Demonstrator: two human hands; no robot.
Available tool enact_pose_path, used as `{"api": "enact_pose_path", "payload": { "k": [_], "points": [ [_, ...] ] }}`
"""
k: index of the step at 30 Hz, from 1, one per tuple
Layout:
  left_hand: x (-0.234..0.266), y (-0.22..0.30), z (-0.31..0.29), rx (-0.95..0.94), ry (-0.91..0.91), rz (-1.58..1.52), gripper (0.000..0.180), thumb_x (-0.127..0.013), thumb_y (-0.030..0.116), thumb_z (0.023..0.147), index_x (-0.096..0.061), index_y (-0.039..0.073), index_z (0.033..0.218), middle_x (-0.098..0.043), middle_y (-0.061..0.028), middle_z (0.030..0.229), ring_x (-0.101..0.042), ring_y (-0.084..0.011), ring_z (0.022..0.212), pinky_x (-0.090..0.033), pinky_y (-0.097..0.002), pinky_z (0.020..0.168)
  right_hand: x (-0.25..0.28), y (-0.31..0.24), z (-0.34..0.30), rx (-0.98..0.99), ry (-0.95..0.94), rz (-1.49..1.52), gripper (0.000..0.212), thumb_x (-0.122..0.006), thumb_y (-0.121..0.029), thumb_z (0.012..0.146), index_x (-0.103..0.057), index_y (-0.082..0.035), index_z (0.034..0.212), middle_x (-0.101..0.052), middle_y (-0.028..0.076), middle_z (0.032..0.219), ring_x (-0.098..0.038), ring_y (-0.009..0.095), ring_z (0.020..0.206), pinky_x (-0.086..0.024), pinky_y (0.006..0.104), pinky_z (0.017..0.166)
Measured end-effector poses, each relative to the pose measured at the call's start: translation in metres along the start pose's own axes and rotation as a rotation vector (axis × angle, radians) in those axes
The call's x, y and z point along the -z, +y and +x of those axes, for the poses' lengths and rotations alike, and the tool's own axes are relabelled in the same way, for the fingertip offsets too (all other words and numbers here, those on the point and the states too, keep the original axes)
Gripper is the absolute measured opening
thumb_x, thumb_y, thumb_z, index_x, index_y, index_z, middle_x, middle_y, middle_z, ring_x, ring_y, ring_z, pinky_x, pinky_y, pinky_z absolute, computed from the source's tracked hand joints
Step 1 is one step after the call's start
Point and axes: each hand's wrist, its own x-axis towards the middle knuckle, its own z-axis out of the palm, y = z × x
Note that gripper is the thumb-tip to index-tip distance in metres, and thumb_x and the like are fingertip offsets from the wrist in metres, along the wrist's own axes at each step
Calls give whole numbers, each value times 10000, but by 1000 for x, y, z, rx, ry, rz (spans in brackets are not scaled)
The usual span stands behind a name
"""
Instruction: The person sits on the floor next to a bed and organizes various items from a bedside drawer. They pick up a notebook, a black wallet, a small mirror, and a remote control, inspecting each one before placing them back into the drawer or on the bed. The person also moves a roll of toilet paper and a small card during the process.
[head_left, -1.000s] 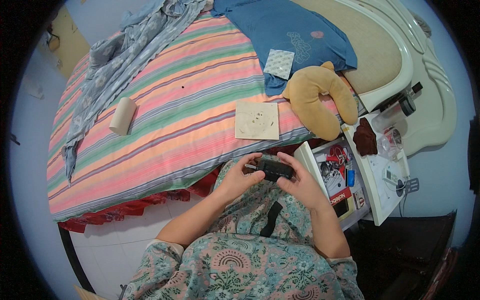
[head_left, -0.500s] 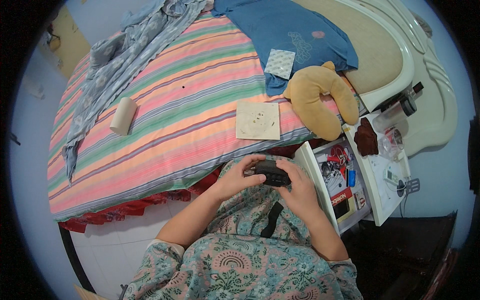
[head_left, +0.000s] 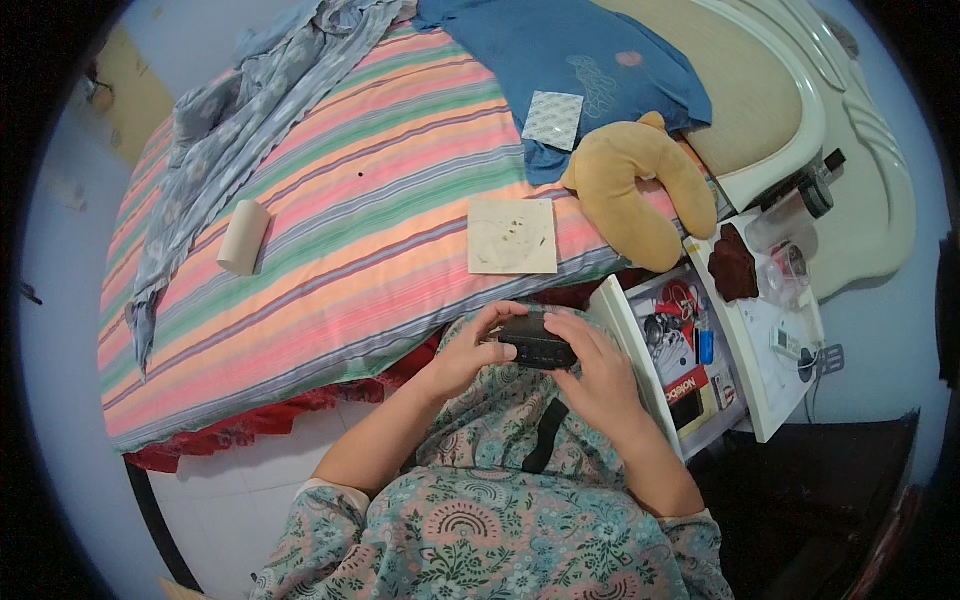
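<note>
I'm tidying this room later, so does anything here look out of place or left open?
The white bedside drawer stands pulled open, its clutter exposed. A cream paper roll lies loose on the striped bedspread. Both hands, left and right, hold a small black box-shaped device.

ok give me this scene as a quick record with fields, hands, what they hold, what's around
left hand: grips the left end of a small black device
right hand: wraps the device's right end
place: over the lap, beside a striped bed
on bed: paper roll, beige square sheet, yellow neck pillow, blue shirt
to the right: open white drawer with small items
</note>
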Motion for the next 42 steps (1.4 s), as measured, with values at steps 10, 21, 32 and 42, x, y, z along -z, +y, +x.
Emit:
{"api": "enact_pose_path", "payload": {
  "k": [10,21,32,42],
  "points": [
    [16,8,-19,-50,241,-298,559,-618,293,722,-453,107,1222,-523,-94,1168,-537,-215,1059,-429,-365,921,-13,34,15,-170,197,411,455,-659,-166,817,-489,-22,1215,-518,127,1216,-529,257,1086,-436,342,906],
    [79,46,-59,-232,474,-333,557,-658,321,716,-473,84,1185,-574,-101,1074,-587,-207,881,-476,-257,651,-86,186,130,-576,91,149,545,-608,-393,823,-532,45,1139,-627,207,1023,-611,310,939,-468,387,815],
    [104,44,-71,-280,561,-481,590,-637,313,721,-494,1,1201,-615,-106,1010,-601,-211,882,-503,-367,811,-66,164,181,-747,-296,419,263,-634,-227,832,-607,-14,985,-640,54,879,-626,136,697,-500,275,523],
    [116,47,-77,-302,619,-430,554,-584,369,736,-551,14,1160,-649,-100,962,-606,-255,961,-511,-339,771,-58,170,178,-709,-315,758,288,-551,-118,886,-525,-24,1157,-621,68,1022,-608,154,907,-505,272,749]
  ]
}}
